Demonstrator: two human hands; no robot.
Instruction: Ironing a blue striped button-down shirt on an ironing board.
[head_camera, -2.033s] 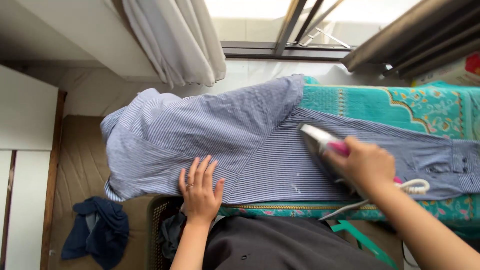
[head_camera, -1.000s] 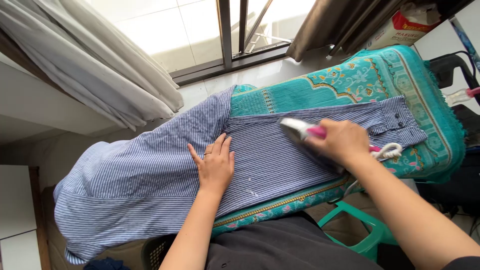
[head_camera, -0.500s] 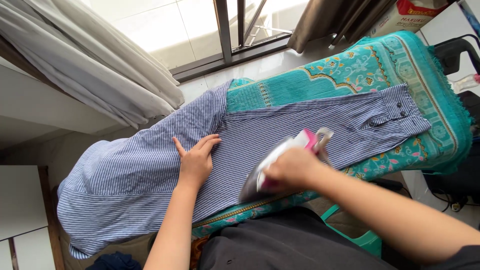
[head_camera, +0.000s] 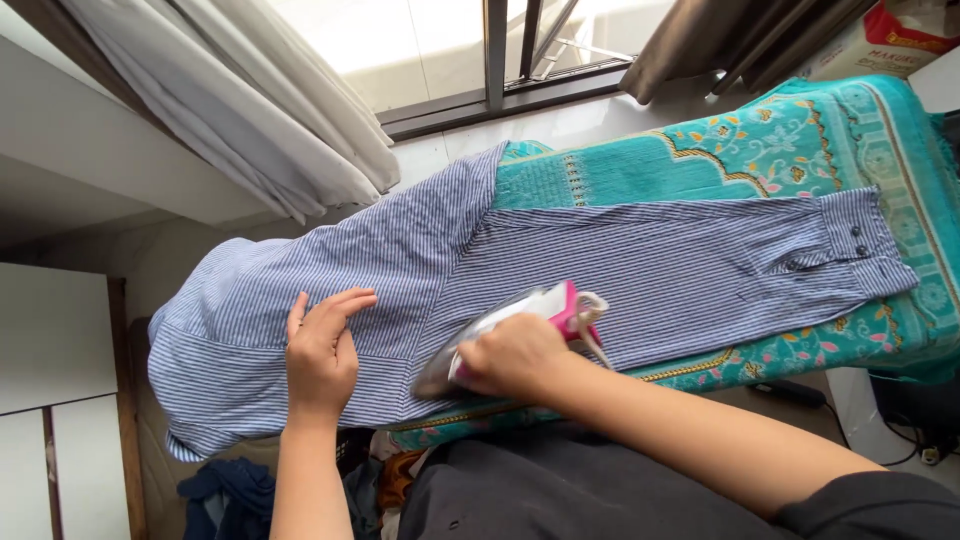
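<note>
A blue-and-white striped shirt (head_camera: 640, 265) lies with one sleeve stretched over a teal patterned cloth (head_camera: 740, 150) that covers the board. Its body hangs off the left end. My right hand (head_camera: 510, 358) grips a white and pink iron (head_camera: 500, 325), which rests on the sleeve near the shoulder seam, its tip pointing left. My left hand (head_camera: 322, 350) lies flat on the shirt's body to the left of the iron, fingers spread, pressing the fabric down. The sleeve's buttoned cuff (head_camera: 860, 250) lies at the far right.
A window frame (head_camera: 500, 60) and pale curtains (head_camera: 240, 110) are beyond the board. A dark curtain (head_camera: 720, 40) hangs at the top right. A basket with clothes (head_camera: 370, 480) stands below the board's left end, beside a dark blue garment (head_camera: 225, 495) on the floor.
The iron has travelled left along the sleeve from near the cuff to the shoulder and turned tip-left. My left hand has slid left onto the shirt's body.
</note>
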